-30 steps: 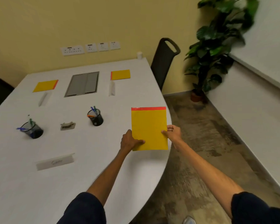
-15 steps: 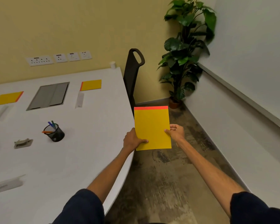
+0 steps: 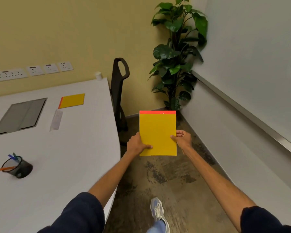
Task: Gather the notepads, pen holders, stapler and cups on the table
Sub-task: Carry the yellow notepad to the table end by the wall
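A yellow notepad with a red top strip [image 3: 158,132] is held in the air over the floor, right of the table. My left hand [image 3: 136,145] grips its lower left edge and my right hand [image 3: 181,138] grips its right edge. A second yellow notepad [image 3: 72,101] lies flat on the white table [image 3: 71,148] near the far end. A black mesh pen holder [image 3: 18,167] with several pens stands at the left. A small white cup [image 3: 98,75] stands at the table's far corner.
A grey cable hatch [image 3: 18,116] is set into the table top, with a white name card [image 3: 56,119] beside it. A black chair [image 3: 119,93] stands against the table's far right side. A potted plant [image 3: 176,52] fills the corner. My shoe [image 3: 157,211] is on the floor.
The view has swung right and I have stepped along the table's side. The notepad has come off the table and is now over the floor. The far left notepad, stapler and second holder have left the view.
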Available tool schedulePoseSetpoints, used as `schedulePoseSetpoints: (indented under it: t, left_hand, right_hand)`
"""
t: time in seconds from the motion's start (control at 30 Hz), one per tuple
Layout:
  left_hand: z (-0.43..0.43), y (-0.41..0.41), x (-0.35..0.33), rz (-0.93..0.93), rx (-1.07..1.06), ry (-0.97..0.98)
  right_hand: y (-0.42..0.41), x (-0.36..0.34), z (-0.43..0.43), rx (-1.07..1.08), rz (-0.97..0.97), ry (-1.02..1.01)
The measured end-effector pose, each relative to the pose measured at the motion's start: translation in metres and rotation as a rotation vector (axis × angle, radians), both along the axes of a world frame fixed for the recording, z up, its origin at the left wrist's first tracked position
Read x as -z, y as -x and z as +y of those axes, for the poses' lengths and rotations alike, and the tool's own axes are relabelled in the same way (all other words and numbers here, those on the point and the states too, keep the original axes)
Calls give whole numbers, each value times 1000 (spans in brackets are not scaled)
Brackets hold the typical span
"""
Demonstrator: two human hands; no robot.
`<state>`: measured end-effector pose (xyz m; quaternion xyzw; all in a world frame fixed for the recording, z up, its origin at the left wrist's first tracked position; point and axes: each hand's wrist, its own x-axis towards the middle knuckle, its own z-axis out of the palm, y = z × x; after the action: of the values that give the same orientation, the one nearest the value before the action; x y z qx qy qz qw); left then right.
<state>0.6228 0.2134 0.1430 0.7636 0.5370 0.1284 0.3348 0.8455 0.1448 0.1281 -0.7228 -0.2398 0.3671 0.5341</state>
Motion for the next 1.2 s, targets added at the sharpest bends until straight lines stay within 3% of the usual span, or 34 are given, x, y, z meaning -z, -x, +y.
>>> schedulePoseSetpoints:
  t: [0.43, 0.87, 1.2]
  left_hand:
    - [206, -100, -28, -3, 1, -70]
    - [373, -101, -85, -26, -171, -234]
    - [538, -110, -120, -49, -336, -282]
  right_hand:
    - [-100, -26, 208, -10, 8, -71]
    - [-112, -74, 399, -111, 0, -249]
    - [-126, -108, 594, -263, -13, -295]
